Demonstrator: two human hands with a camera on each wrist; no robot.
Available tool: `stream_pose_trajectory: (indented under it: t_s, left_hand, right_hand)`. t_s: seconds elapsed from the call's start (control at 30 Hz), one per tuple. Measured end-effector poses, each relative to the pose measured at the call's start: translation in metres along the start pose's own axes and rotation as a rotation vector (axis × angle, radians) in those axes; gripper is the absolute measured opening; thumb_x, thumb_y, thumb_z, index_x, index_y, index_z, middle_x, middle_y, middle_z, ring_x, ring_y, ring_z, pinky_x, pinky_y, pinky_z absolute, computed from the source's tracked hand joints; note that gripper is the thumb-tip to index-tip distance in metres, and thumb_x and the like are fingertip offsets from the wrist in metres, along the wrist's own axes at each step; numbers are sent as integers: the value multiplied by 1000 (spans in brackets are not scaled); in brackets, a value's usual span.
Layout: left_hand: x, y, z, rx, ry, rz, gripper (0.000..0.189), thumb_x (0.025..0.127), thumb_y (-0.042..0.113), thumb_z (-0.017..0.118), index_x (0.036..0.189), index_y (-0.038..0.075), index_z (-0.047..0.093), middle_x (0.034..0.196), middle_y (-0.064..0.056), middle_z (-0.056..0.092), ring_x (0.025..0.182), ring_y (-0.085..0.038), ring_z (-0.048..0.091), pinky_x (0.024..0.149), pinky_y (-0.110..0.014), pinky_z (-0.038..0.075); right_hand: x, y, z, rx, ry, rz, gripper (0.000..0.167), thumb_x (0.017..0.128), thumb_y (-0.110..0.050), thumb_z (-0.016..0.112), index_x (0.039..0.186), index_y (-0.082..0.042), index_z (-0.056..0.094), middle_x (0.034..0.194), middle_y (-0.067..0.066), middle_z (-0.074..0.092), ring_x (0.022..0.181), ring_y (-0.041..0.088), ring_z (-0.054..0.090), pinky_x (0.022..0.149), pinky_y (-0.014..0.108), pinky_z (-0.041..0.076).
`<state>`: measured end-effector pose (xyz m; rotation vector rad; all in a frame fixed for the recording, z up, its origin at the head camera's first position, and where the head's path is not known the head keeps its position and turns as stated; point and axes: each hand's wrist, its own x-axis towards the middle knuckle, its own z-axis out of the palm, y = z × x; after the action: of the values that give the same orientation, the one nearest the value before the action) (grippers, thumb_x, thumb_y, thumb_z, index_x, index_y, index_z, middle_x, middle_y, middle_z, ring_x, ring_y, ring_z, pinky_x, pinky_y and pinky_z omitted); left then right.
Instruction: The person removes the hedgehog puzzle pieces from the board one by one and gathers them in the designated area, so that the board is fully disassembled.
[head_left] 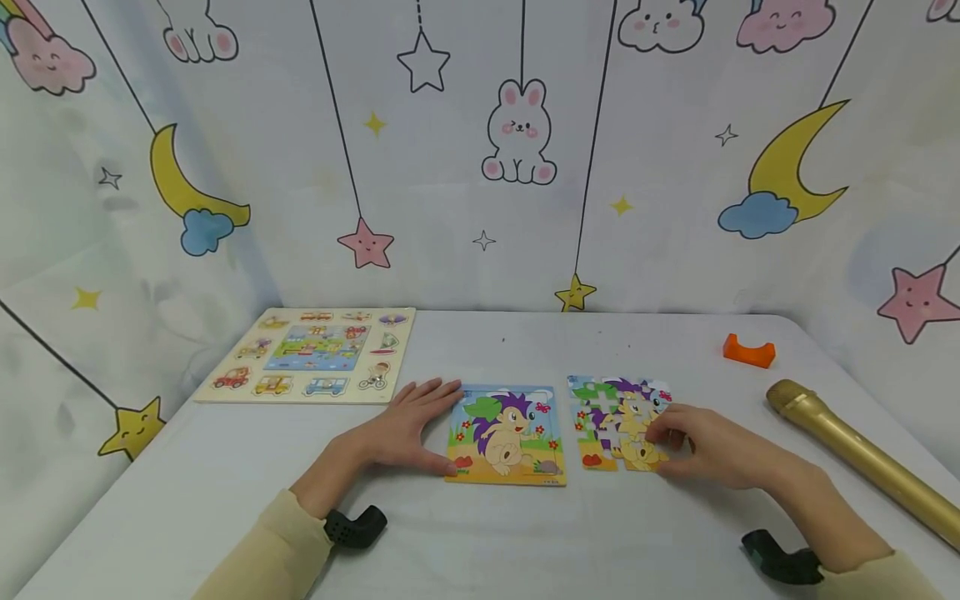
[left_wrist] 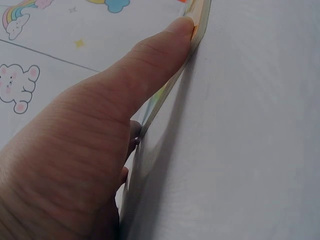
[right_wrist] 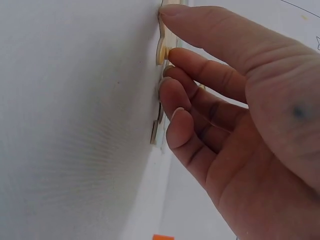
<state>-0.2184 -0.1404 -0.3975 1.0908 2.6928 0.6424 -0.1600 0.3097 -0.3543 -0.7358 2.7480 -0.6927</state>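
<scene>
A square hedgehog picture board (head_left: pixel 510 433) lies flat on the table in the head view. Along its left side rests my left hand (head_left: pixel 408 425), fingers spread and fairly straight, the thumb on the lower left corner. In the left wrist view that thumb (left_wrist: pixel 160 60) presses the board's edge. To the right lies a loose cluster of hedgehog jigsaw pieces (head_left: pixel 600 425), with gaps between some of them. My right hand (head_left: pixel 720 446) is at the cluster's right edge. Its thumb and index finger pinch a puzzle piece (right_wrist: pixel 161 47), while the other fingers curl beside the cluster.
A cream puzzle board (head_left: pixel 300 387) with vehicle pictures lies at the back left. On the right are an orange curved block (head_left: pixel 748 352) and a gold microphone (head_left: pixel 862 454). Behind the table hangs a patterned cloth (head_left: pixel 450 167).
</scene>
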Motion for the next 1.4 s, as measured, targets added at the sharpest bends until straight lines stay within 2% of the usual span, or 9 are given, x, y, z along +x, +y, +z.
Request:
stream_pose_trajectory:
  t_s: [0.23,0.57,0.87,1.17,1.4]
  left_hand:
    - [0,0,0,-10,3,4,106,78,64,74,159,12,32,166,-3,23,153,-31,10,120,-57,1]
    - [0,0,0,-8,7,-1,105,78,64,74,159,12,33,166,-2,23,153,-31,10,121,-57,1]
    - [0,0,0,-3,-2,0,105,78,63,75,160,12,32,167,-3,21,153,-32,9,121,-56,0]
    - [0,1,0,-11,1,-1,105,78,63,75,159,12,32,167,-3,22,153,-32,10,121,-57,1]
    - [-1,2,0,-14,5,7,105,78,62,76,159,10,33,166,-5,23,152,-33,11,120,-58,2]
  right_hand:
    - [0,0,-1,3,-24,-10,33,84,-26,84,109,-12,68,99,-8,57,87,9,50,72,24,51]
    - [2,-2,-3,-4,-43,2,33,84,-24,84,110,-12,68,99,-7,56,87,10,50,73,24,51]
    - [3,-6,-8,16,-3,-22,37,86,-22,81,116,-8,66,103,-6,60,89,12,54,72,24,53]
    - [32,-37,-4,132,68,-136,34,93,-22,76,119,-5,64,109,3,65,93,14,60,77,28,57]
    - [67,-68,15,194,44,-172,34,93,-20,75,120,-4,64,112,6,65,94,16,62,79,28,57]
